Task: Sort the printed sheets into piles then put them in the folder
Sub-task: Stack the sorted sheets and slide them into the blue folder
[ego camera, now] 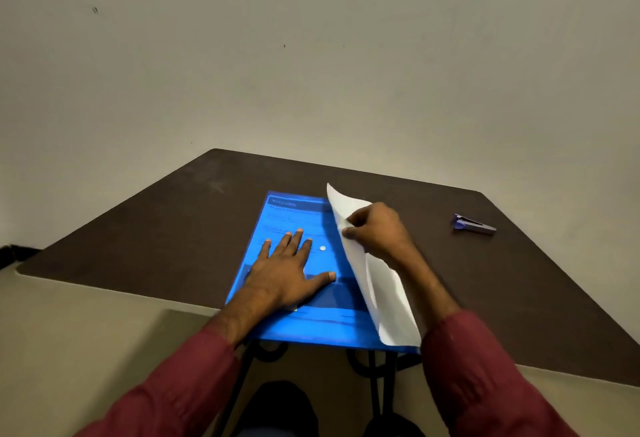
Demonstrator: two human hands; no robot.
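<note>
A translucent blue folder [287,211] lies on the dark table, its near edge overhanging the table's front. Printed sheets show through its cover, with a dark header at the far end. A white snap button [322,248] sits on the cover. My left hand [289,270] presses flat on the folder with fingers spread. My right hand [375,229] pinches the lifted edge of a white flap or sheet [388,294] that curls upward along the folder's right side. Whether that white piece is the folder's flap or a loose sheet is unclear.
A small purple and silver stapler [474,223] lies on the dark brown table [156,222] to the right. A plain wall stands behind the table. Black metal table legs [372,377] and a dark object show below the front edge.
</note>
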